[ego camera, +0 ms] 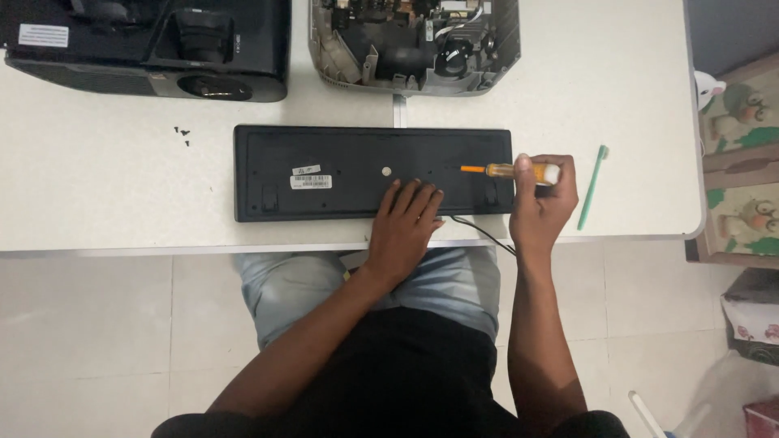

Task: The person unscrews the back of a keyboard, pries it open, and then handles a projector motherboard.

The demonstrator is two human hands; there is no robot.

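Observation:
A black keyboard lies face down on the white table, its underside with white stickers facing up. My left hand rests flat on its near edge, fingers spread. My right hand grips a screwdriver with an orange and white handle, held level, its tip pointing left over the keyboard's right end. The keyboard's black cable runs off the table edge between my hands.
A black projector stands at the back left and an opened grey projector with exposed parts at the back middle. Tiny black screws lie left of the keyboard. A green toothbrush lies at the right.

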